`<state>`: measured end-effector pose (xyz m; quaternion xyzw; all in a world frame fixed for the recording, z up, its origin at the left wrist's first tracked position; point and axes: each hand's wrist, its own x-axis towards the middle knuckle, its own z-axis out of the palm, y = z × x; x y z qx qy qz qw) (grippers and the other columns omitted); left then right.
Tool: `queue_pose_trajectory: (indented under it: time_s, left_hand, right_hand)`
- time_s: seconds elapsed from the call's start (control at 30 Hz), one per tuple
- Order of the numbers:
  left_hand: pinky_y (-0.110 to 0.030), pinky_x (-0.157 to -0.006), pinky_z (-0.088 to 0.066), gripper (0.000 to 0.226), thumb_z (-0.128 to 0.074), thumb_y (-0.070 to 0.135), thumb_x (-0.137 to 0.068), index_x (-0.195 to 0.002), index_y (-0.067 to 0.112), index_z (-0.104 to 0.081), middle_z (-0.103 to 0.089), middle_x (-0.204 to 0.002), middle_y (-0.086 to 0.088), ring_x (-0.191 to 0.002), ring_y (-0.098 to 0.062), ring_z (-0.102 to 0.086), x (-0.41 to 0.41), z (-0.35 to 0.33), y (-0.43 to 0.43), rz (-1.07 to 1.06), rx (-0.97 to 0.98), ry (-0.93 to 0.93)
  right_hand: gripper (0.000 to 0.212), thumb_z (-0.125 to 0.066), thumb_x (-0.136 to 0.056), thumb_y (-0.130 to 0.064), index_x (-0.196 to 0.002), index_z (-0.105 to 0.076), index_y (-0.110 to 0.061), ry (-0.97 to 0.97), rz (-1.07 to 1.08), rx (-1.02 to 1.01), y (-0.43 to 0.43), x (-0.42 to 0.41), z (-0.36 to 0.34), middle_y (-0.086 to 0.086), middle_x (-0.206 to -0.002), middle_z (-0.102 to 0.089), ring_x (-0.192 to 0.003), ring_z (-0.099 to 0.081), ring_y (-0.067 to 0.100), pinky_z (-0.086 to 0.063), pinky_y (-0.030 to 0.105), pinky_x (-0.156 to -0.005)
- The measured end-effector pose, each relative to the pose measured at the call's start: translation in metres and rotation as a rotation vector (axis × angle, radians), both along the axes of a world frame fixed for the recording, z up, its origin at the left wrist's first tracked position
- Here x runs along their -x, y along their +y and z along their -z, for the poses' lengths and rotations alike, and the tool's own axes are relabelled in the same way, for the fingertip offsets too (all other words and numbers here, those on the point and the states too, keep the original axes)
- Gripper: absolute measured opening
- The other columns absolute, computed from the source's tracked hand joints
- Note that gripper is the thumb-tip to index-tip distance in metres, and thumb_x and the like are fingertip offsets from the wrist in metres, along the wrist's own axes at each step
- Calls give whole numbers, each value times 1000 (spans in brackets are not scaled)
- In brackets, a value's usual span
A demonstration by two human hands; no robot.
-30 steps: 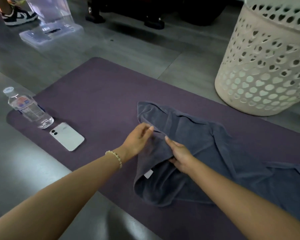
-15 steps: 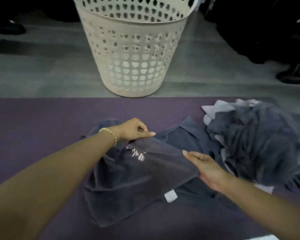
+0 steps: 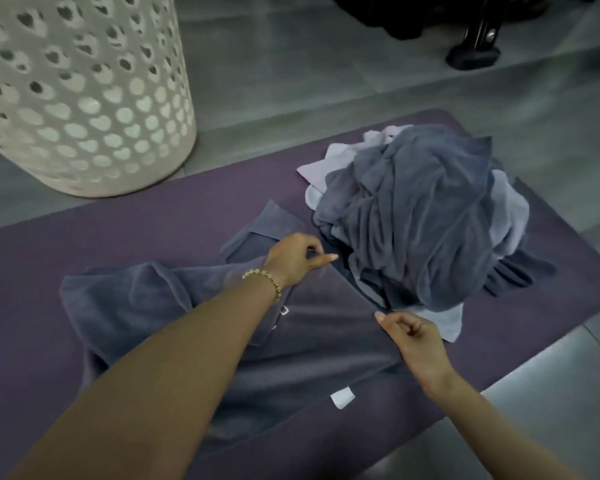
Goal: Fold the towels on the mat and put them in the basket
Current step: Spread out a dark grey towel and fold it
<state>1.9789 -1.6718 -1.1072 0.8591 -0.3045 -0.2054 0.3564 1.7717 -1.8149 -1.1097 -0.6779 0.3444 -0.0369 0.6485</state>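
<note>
The left hand is pinching the far corner of a dark grey towel's turned-over edge, thumb and curled fingers closing on the cloth and forefinger sticking out. The right hand is pinching the near corner of the same edge, fingers curled in. The towel is lying half-folded on the mat, in front of the basket and a little to its right.

That held edge is touching the pile of unfolded towels further right of the basket. Carrying it any further that way is likely to be snagging loose cloths and dragging them into the fold. The layer underneath is bunching up on the side nearer the basket, so flattening now would probably be trapping creases. Such light pinches may also be letting a corner slip out of line.

The purple mat is lying on a grey, slightly glossy tiled floor. The basket is standing on that floor, just off the mat's far edge. Far to the right of the basket, a black stand foot is showing in dim light.
</note>
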Motion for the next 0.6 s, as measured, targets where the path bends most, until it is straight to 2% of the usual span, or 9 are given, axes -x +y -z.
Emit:
queue_pose_trajectory:
  time_s: [0.13, 0.2, 0.27, 0.3, 0.37, 0.43, 0.5, 0.57, 0.6]
  left_hand:
    - [-26, -66, -40, 30, -68, 42, -83, -67, 19, -57, -61, -74, 5, -75, -13, -57, 13, 14, -25, 17, -12, -43]
    - [-31, -76, -46, 29, -69, 43, -82, -71, 18, -61, -66, -82, 1, -84, -19, -61, 14, 20, -33, 65, -62, -107]
    - [-39, -88, -44, 30, -70, 45, -80, -89, 16, -66, -64, -99, -3, -97, -23, -57, 12, 24, -31, 16, -90, -169]
    - [-38, -92, -41, 38, -69, 46, -80, -103, 17, -65, -59, -110, -5, -105, -24, -52, 10, 25, -26, -22, -109, -206]
    - [-36, -100, -34, 62, -65, 53, -80, -129, 19, -50, -44, -131, -5, -119, -26, -41, 3, 24, -9, -101, -195, -261]
    - [-40, -112, -22, 87, -61, 63, -77, -144, 18, -30, -26, -149, -8, -134, -29, -27, -8, 24, 14, -213, -313, -258]
    - [-44, -117, -12, 104, -57, 72, -72, -149, 16, -15, -14, -156, -12, -142, -32, -15, -21, 26, 42, -314, -446, -186]
    - [-45, -117, -12, 111, -52, 79, -69, -149, 14, -12, -18, -154, -13, -141, -33, -18, -30, 26, 68, -358, -577, -112]
    - [-44, -116, -16, 110, -51, 80, -68, -147, 12, -18, -25, -150, -13, -138, -33, -24, -33, 26, 78, -359, -616, -88]
  right_hand:
    - [28, -70, -85, -11, -59, -61, -3, 59, 90, 99, -8, 12, 20, -2, -53, -53, -58, -50, 5, -44, 17, -61]
    - [25, -72, -83, -15, -61, -63, -8, 134, 62, 193, -8, 19, 33, -1, -53, -56, -54, -50, 4, -44, 19, -58]
    - [18, -75, -80, -22, -68, -64, -15, 217, 38, 317, -6, 22, 41, 1, -65, -60, -59, -53, 7, -43, 20, -60]
    - [16, -76, -79, -24, -74, -62, -18, 233, 32, 382, -5, 21, 43, -2, -73, -60, -66, -55, 7, -42, 18, -62]
    - [24, -78, -76, -28, -86, -57, -21, 224, 34, 430, 0, 16, 39, -10, -86, -57, -79, -55, 5, -39, 14, -65]
    - [31, -79, -74, -34, -91, -55, -22, 253, 23, 420, 2, 9, 34, -12, -86, -57, -79, -55, 3, -38, 14, -64]
    - [30, -78, -74, -38, -81, -57, -18, 324, -51, 394, 2, 3, 31, -9, -75, -61, -70, -56, 3, -39, 14, -56]
    - [35, -77, -77, -35, -64, -54, -11, 330, -119, 325, 3, -1, 28, -5, -59, -57, -56, -51, 7, -38, 13, -49]
    - [39, -76, -78, -31, -59, -50, -10, 303, -132, 269, 5, -3, 25, -3, -55, -53, -52, -47, 9, -37, 13, -47]
